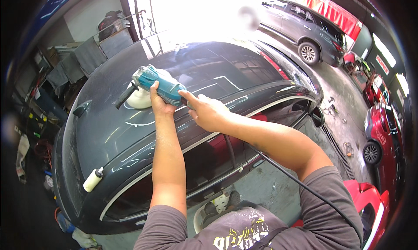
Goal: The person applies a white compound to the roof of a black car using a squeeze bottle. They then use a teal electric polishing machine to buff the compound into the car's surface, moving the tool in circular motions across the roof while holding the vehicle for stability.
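A teal car polisher (163, 88) with a pale round pad (140, 98) rests against the roof of a dark car (196, 67). My left hand (161, 103) is wrapped round the front of its body, close to the black side handle (125, 96). At the rear end, my right hand (208, 112) grips the polisher, its index finger stretched along the casing. A black power cord (300, 180) runs back from the tool under my right arm and past the shoulder. White streaks mark the roof paint near the pad.
A white squeeze bottle (93, 180) lies on the roof's near left edge. A shark-fin antenna (82, 108) rises at the left. Beyond stand a grey SUV (300, 26) and a red car (382, 137). A floor drain grate (337, 152) runs at the right.
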Demonstrator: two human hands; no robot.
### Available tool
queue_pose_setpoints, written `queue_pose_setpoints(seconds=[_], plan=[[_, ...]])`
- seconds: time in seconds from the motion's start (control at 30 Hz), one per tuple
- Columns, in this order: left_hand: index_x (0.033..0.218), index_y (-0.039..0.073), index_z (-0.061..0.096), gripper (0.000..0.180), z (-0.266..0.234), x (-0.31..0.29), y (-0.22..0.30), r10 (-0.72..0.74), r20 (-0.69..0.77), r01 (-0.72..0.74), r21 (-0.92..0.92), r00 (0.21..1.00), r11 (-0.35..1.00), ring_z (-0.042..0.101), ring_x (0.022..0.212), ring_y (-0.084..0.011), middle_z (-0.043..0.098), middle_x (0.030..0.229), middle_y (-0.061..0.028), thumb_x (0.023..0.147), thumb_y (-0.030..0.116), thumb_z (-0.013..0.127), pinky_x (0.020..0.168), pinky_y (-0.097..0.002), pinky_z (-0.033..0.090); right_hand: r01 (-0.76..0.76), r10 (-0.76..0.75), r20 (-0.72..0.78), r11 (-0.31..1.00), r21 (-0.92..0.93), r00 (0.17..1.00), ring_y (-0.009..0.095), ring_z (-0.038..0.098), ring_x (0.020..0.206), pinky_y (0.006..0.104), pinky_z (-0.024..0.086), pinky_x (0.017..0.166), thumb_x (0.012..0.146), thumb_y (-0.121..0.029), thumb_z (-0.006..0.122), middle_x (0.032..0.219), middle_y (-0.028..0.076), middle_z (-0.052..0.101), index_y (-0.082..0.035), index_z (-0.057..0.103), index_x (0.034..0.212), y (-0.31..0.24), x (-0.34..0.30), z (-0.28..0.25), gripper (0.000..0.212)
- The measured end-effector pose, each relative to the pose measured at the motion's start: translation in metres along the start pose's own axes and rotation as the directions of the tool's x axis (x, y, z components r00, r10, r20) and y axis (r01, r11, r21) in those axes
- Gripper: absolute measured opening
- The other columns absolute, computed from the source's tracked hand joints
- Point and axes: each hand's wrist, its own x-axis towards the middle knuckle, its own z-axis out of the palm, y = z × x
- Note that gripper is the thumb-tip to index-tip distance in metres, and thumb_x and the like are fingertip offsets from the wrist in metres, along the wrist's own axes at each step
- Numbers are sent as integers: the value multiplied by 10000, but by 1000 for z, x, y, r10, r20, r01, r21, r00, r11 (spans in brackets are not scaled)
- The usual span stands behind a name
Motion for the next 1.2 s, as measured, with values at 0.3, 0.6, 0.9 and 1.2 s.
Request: queue_pose_setpoints(seconds=[0.3,0.6,0.9,1.2], plan=[[1412,62,593,584,36,20,-67,-158,33,157,32,987,987,752,1086,-347,737,1204,-158,942,384,721,965,-540,629,-144,142,-59,989,-24,988,483,727,1108,563,583,957,1080,-189,635,1281,286,674,-232,293,1724,43,-27,-20,731],[1425,50,591,647,67,-1,-110,-226,-70,236,217,972,947,746,1073,-311,727,1226,-133,1024,539,724,978,-513,616,-224,216,-112,972,-69,970,505,728,1094,586,587,947,1080,-211,649,1249,284,691,-267,249,1732,83,-46,-33,767],[1147,10,718,163,-20,-235,-41,500,-23,-206,894,866,398,691,891,-146,698,985,-45,1110,165,682,866,-326,598,-316,313,-43,945,-85,949,463,713,1198,541,572,1025,1120,-239,591,1335,277,672,-274,234,1752,109,-56,-67,727],[1465,8,583,483,-137,-279,131,703,391,210,769,593,-604,645,1089,-361,687,1145,-194,1079,284,673,958,-485,516,-176,181,-144,983,46,973,448,735,1153,548,586,974,1076,-233,644,1250,256,730,-212,352,1704,102,-34,-56,693]])
